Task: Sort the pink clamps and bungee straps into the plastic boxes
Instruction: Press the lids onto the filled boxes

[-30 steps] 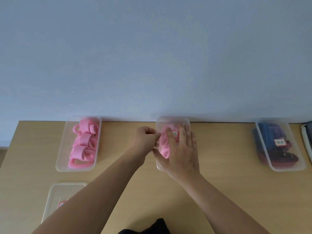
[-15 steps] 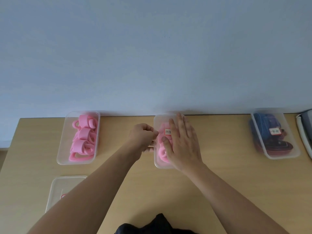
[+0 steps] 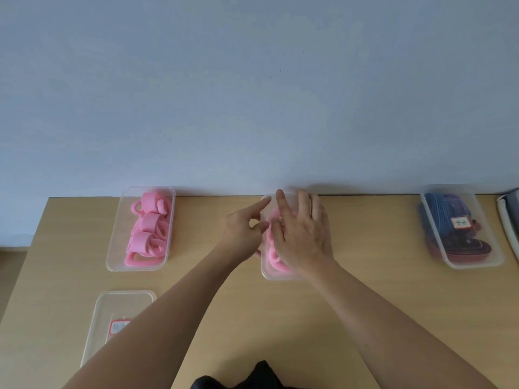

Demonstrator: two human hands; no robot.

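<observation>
A clear plastic box [image 3: 266,272] with pink pieces inside stands at the middle back of the table, its lid on. My right hand [image 3: 303,234] lies flat on that lid with the fingers spread. My left hand [image 3: 244,228] is at the box's left edge, index finger stretched out to the lid's far corner and thumb against the side. Further left, an open box [image 3: 112,262] is full of pink clamps [image 3: 148,234]. At the far right, a lidded box [image 3: 477,262] holds blue and dark red bungee straps [image 3: 449,209].
A loose clear lid [image 3: 101,313] with a red-framed label lies near the table's front left, partly under my left forearm. The wall runs right behind the boxes. A white object [image 3: 508,220] sits at the right edge. Dark cloth [image 3: 252,380] shows at the bottom.
My left hand has gone from a curled pinch at the lid's edge to an outstretched index finger. My right hand has slid further back along the lid.
</observation>
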